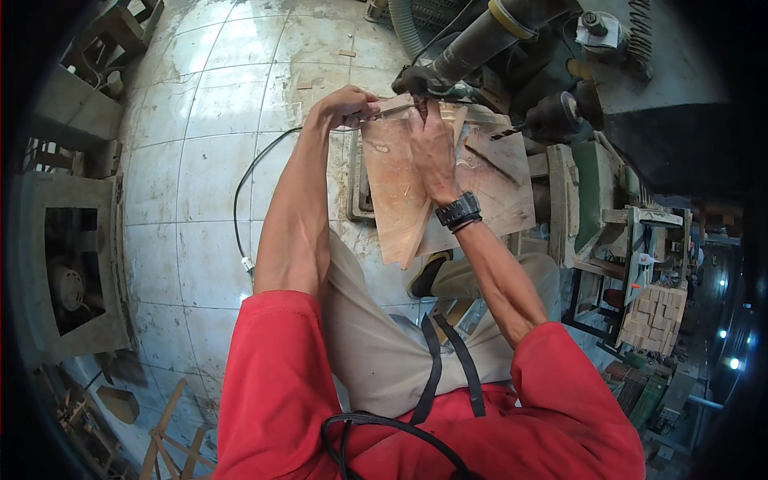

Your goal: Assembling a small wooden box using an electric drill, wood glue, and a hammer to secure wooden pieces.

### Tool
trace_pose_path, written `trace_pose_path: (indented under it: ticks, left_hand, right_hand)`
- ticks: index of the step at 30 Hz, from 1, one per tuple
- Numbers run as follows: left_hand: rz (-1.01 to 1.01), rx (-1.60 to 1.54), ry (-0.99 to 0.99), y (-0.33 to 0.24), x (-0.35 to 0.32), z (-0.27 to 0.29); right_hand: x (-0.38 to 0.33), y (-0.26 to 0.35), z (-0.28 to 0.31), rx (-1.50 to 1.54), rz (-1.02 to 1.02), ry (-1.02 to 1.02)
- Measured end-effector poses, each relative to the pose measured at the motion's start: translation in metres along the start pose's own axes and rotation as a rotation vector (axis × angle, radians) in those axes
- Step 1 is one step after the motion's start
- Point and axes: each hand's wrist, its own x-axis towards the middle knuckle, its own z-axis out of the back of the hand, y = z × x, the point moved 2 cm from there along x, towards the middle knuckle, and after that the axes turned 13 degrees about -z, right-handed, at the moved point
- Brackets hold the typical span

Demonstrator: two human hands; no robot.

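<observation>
My left hand (350,106) is closed at the left end of a narrow piece of wood (395,103), which lies across the far edge of a plywood board (390,180). Over the middle of that board reaches my right hand (433,150), with a black watch (458,211) on its wrist. Its fingers are bent at the wood, close against a dark metal part (415,82) of the machine; what they grip is partly hidden. To the right of this hand, a drill bit (507,132) in a chuck (552,118) points left above the board. A thin dark stick (491,161) lies on the board.
A thick dark pipe (484,44) with a yellow band runs over the far side of the board. A black cable (238,196) trails across the tiled floor (216,160) at left. Stacked wood blocks (654,319) stand at right. A metal cabinet (76,264) is at far left.
</observation>
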Motion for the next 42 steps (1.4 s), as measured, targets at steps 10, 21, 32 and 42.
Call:
trace_pose_path:
  ticks: [10,21,32,42]
  left_hand:
    - [-0.063,0.013,0.04,-0.005,0.005,-0.009]
    - [-0.21,0.259,-0.462,-0.039,-0.019,0.005]
    - [-0.363,-0.028,-0.737,-0.029,-0.115,-0.008]
    - [-0.183,-0.052,-0.891,-0.049,-0.251,-0.123]
  right_hand:
    - [0.0,-0.013,0.002,-0.183,-0.008,0.146]
    - [-0.14,-0.056,0.141,-0.081,-0.169,-0.002]
    - [-0.178,-0.279,0.349,-0.417,-0.373,-0.443]
    - [-0.154,-0.486,0.355,-0.732,-0.384,-0.636]
